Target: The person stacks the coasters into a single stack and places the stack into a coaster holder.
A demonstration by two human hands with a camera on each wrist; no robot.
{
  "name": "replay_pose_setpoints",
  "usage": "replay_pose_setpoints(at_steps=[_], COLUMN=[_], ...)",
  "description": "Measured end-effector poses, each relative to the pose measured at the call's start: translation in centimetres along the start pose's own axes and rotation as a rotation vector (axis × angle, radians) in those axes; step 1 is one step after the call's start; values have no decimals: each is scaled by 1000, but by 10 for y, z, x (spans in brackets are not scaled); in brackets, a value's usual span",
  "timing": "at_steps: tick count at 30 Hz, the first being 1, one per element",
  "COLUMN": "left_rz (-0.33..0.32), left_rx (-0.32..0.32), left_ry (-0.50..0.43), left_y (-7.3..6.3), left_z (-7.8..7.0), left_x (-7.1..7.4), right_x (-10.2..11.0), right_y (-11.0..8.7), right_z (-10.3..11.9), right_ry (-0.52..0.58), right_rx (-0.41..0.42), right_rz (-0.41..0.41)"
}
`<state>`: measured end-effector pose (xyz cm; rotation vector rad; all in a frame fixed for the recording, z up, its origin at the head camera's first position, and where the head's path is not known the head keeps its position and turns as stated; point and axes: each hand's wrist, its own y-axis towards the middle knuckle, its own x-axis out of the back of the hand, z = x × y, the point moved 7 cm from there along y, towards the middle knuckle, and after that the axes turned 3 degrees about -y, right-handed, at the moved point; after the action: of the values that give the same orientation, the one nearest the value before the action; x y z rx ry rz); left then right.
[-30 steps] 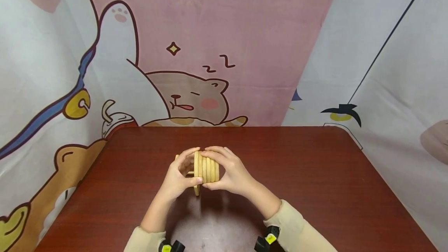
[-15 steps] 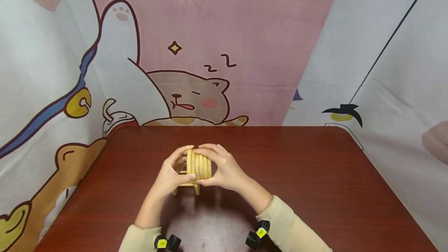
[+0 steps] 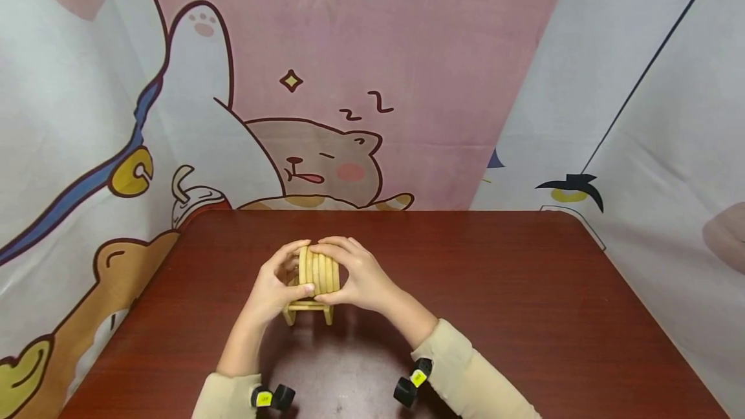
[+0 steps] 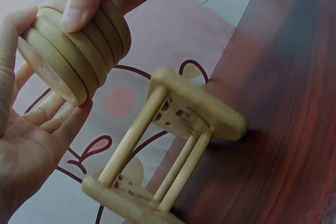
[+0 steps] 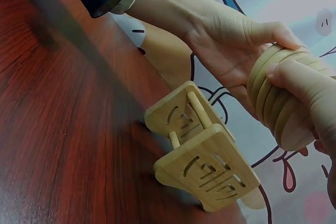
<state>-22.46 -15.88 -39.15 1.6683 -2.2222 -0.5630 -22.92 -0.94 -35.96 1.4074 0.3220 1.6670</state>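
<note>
A stack of several round wooden coasters (image 3: 319,271) is held on edge above the table, with both hands on it. My left hand (image 3: 272,286) grips its left end, thumb in front and fingers behind. From the other side, my right hand (image 3: 362,277) pinches the stack between thumb and fingers. Just below stands a small wooden coaster rack (image 3: 308,306), two end panels joined by round rods. The right wrist view shows cut-out markings in the rack's panels (image 5: 210,174). In the left wrist view the coasters (image 4: 79,51) are clear of the rack's rods (image 4: 134,135).
The dark red-brown table (image 3: 495,302) extends around the rack on every side. Behind it hangs a printed cloth (image 3: 431,70) with cartoon animals, reaching down to the table's far edge. Black wrist cameras (image 3: 407,391) sit at both cuffs.
Both hands have moved left with the coasters, which are now over the rack. More of the rack's front shows beneath them; the rack itself stays in place.
</note>
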Motion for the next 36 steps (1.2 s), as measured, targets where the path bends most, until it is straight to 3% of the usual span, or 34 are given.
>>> replay_pose_setpoints(at_steps=[9,22,36], left_rz=[-30,-45,-39], left_rx=[6,49,-2], left_ry=[83,52,39], left_y=[-1,-6,-8], left_z=[2,17,25], left_x=[11,25,31], right_x=[-14,-32,-44], right_y=[3,6,5], right_z=[-6,-10,-13], right_ry=[5,-3,-30], right_rx=[-18,-70,-91], right_rz=[29,60,80])
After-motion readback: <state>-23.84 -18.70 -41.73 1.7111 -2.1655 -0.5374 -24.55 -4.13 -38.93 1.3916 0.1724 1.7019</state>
